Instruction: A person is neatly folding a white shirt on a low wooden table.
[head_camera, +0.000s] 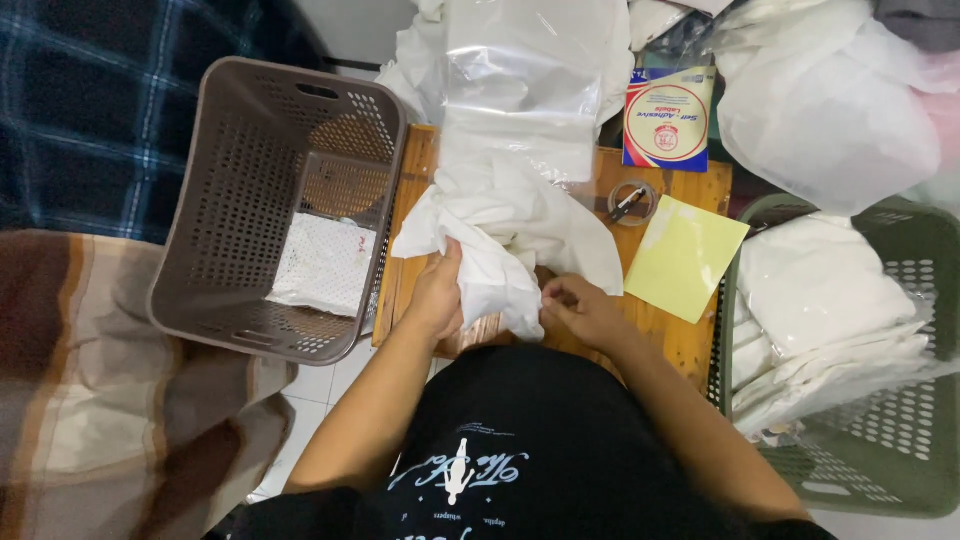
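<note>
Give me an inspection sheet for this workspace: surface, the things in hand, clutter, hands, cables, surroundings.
Surface: small wooden table, mostly covered.
Things in hand: crumpled white cloth on the table, a clear plastic bag behind it.
Clutter: yellow sheet, tape roll, label pack.
Hands: left hand grips the cloth's lower edge; right hand pinches its corner with the fingers.
Cables: nothing seen.
Surroundings: brown basket on the left holding one packed white item; green basket on the right stacked with packed white items; white bags behind; plaid blanket far left.
</note>
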